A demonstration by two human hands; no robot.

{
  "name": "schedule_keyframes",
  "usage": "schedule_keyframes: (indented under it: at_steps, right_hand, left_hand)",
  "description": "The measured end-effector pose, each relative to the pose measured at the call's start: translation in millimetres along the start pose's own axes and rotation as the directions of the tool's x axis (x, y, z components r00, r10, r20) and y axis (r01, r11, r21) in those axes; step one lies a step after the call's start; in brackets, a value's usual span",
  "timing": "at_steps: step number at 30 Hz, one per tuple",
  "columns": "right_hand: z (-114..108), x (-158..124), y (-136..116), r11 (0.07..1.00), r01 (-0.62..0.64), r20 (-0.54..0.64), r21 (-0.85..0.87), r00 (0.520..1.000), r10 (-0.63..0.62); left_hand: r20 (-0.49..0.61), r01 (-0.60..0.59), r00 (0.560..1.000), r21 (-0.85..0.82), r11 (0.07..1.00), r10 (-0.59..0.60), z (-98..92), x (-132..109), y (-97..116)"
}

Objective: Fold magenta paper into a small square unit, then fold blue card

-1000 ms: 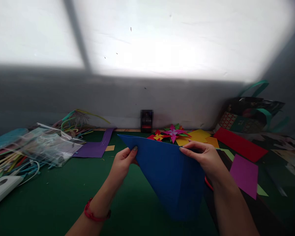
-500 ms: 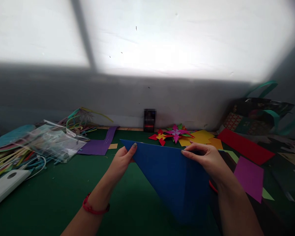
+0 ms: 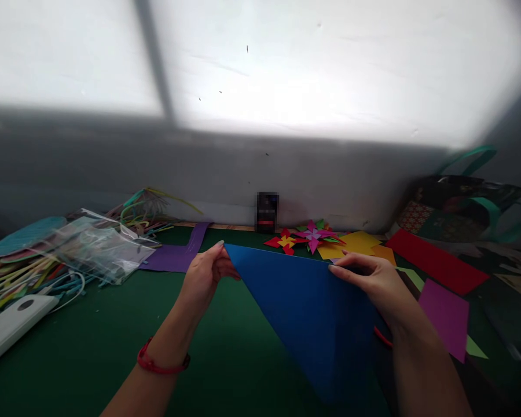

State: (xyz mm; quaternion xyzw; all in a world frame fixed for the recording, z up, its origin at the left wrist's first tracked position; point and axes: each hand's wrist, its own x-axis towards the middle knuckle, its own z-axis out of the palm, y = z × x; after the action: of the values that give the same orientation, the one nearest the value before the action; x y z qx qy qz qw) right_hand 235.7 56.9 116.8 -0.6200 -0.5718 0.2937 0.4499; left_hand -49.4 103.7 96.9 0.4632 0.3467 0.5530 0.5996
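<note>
A blue sheet of paper (image 3: 290, 301), folded into a triangle, hangs above the green table with its straight folded edge on top and a corner pointing down. My left hand (image 3: 206, 271) pinches its upper left tip between thumb and fingers, a red bracelet (image 3: 161, 362) on the wrist. Further right, my right hand (image 3: 364, 272) grips the top edge between thumb and forefinger. Behind the paper lie a red and yellow paper flower (image 3: 285, 241) and a pink one (image 3: 313, 235).
Left: clear plastic bags (image 3: 108, 246), colourful strips (image 3: 8, 278), a white device (image 3: 15, 327), purple paper (image 3: 169, 258). Right: yellow paper (image 3: 349, 244), red paper (image 3: 438, 260), magenta paper (image 3: 445, 315), a patterned bag (image 3: 443, 211). A dark blurred object (image 3: 267, 213) stands by the wall.
My left hand has slid outward to the paper's left tip, its thumb now at the very corner. My right hand keeps its hold. The view has shifted slightly.
</note>
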Motion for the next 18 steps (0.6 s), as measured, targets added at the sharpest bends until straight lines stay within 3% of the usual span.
schedule_keyframes:
  at_steps: [8, 18]
  right_hand:
    - [0.6, 1.1, 1.3, 1.0, -0.008, -0.001, -0.007, 1.0, 0.008]
    - [2.8, 1.1, 0.7, 1.0, 0.003, -0.001, -0.008, 1.0, -0.003]
  left_hand:
    - [-0.053, 0.022, 0.998, -0.114, 0.993, -0.028, 3.2, -0.4, 0.2]
    - [-0.057, 0.078, 0.995, -0.085, 0.993, -0.083, 1.7, 1.1, -1.2]
